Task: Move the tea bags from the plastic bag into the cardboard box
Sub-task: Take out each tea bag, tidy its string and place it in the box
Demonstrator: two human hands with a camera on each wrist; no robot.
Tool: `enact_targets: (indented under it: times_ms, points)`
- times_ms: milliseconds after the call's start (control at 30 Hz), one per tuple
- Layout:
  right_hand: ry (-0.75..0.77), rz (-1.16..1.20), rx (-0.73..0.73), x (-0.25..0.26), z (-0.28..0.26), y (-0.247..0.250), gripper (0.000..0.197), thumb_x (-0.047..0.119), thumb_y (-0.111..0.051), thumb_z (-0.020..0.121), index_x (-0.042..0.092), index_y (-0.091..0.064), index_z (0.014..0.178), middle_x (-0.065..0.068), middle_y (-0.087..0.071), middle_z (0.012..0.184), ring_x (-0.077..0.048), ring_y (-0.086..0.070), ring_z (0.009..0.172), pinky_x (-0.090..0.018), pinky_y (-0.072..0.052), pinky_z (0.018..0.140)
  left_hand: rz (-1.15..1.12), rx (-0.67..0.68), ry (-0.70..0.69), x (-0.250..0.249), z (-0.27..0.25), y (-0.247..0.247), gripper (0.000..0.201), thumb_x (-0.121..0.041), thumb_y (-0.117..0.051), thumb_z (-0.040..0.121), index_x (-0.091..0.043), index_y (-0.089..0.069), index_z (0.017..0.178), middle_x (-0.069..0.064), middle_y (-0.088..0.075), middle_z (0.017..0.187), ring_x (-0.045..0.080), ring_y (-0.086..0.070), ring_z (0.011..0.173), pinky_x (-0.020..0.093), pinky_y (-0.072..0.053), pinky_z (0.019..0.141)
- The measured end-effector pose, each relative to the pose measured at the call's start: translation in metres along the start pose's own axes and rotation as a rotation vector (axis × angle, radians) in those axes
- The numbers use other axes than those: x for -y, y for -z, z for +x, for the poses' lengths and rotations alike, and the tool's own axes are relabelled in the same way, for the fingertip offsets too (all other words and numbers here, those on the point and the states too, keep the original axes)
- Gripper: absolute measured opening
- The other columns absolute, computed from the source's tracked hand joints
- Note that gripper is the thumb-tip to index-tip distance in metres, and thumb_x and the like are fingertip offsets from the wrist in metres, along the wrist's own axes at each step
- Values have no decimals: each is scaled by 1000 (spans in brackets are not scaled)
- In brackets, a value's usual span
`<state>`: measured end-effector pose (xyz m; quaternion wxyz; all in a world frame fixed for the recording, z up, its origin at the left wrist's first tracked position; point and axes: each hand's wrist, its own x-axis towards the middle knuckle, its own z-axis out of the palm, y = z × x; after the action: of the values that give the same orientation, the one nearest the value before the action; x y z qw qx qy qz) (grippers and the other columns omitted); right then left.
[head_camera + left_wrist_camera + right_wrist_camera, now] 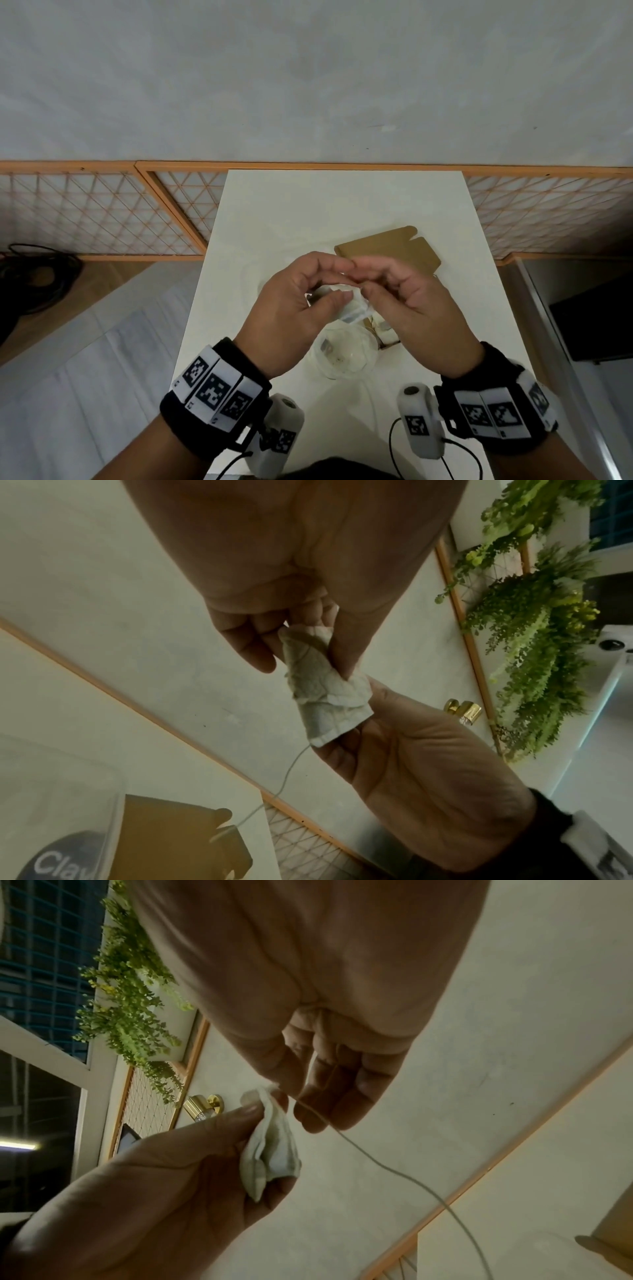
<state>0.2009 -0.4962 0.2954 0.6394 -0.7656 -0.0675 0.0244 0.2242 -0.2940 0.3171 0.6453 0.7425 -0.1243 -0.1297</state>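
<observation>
1. Tea bag [318, 685]: one crumpled white bag, held in the air between our two hands above the table [281, 212]. Its string [394, 1167] trailed down toward the cardboard box [394, 246].
2. Left hand [294, 308]: fingers and thumb were curled round the bag's body, pinching it.
3. Right hand [411, 301]: thumb and forefinger pinched the bag's top corner where the string leaves; the other fingers hung loosely curled.
4. Risk, as we judged it: with both hands pulling on thin paper, the bag could tear and spill leaf. The slack string could snag on the box flap and jerk the bag loose.
5. Plastic bag [342, 356]: clear, lying on the table below our hands. We saw pale shapes inside but could not count them.
6. Cardboard box, right of the plastic bag: brown, lid flap open and lying back. Some pale items showed in its near corner, mostly hidden by our right hand.
</observation>
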Motion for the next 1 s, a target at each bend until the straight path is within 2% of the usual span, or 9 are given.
enact_targets:
  times_ms: [100, 200, 333, 467, 633, 733, 867, 933, 1000]
  points:
    - [-13, -10, -68, -1, -1, -3, 22, 0, -59, 102, 15, -73, 111, -4, -78, 99, -26, -74, 93, -40, -61, 83, -75, -17, 19, 4, 2, 0, 25, 0, -73, 93, -15, -70, 113, -3, -81, 99, 9, -73, 90, 17, -54, 76]
    - [-26, 51, -89, -1, -2, -7, 20, -1, -58, 103, 11, -73, 109, -7, -79, 98, -27, -76, 91, -38, -63, 82, -207, -20, 52, 6, 4, -1, 24, -1, -73, 92, -11, -70, 113, 6, -81, 101, 17, -74, 92, 24, -58, 78]
    - [-78, 162, -71, 2, -7, -13, 24, 17, -53, 108, 15, -75, 117, -13, -78, 104, -37, -75, 98, -58, -61, 90, -327, -44, 73, 8, 7, -2, 24, 4, -70, 91, -3, -68, 114, 8, -80, 97, 16, -75, 92, 23, -57, 79]
    - [-143, 304, -59, 6, -13, -17, 34, 35, -50, 107, 17, -75, 121, -7, -80, 113, -25, -76, 107, -39, -63, 92, -332, -91, 85, 12, 8, -3, 23, 3, -72, 90, -4, -69, 113, 12, -80, 99, 19, -75, 92, 26, -58, 82]
    - [-117, 142, -42, -4, -16, -26, 17, 19, -67, 98, 10, -78, 108, -7, -80, 90, -16, -76, 83, -30, -63, 78, -303, -132, 94, 20, 9, -7, 29, -11, -77, 83, -9, -71, 111, 13, -80, 102, 32, -75, 100, 42, -60, 88]
    - [-142, 131, -54, -11, -16, -28, 14, 14, -68, 99, 8, -78, 107, -6, -81, 89, -15, -76, 81, -31, -64, 77, -287, -132, 105, 25, 10, -10, 29, -13, -78, 82, -11, -72, 110, 13, -80, 102, 36, -74, 101, 48, -60, 87]
    - [-157, 78, -97, -19, -14, -19, 14, 19, -70, 100, 10, -79, 106, -5, -80, 87, -18, -76, 80, -30, -61, 71, -276, -94, 121, 33, 10, -12, 36, -21, -85, 78, -14, -73, 112, 11, -79, 101, 34, -74, 101, 47, -59, 93]
    - [-133, -10, -115, -22, -13, -4, 15, 27, -71, 100, 14, -79, 102, -12, -76, 83, -33, -70, 77, -47, -58, 69, -274, -72, 146, 37, 9, -12, 36, -15, -87, 79, -12, -73, 112, 10, -78, 103, 28, -74, 98, 38, -61, 91]
    - [-130, -81, -148, -24, -11, 21, 12, 27, -71, 100, 18, -79, 98, -12, -73, 80, -33, -66, 74, -44, -54, 65, -242, -80, 190, 43, 8, -12, 29, -5, -85, 83, -10, -74, 109, 9, -79, 104, 20, -75, 95, 25, -60, 84]
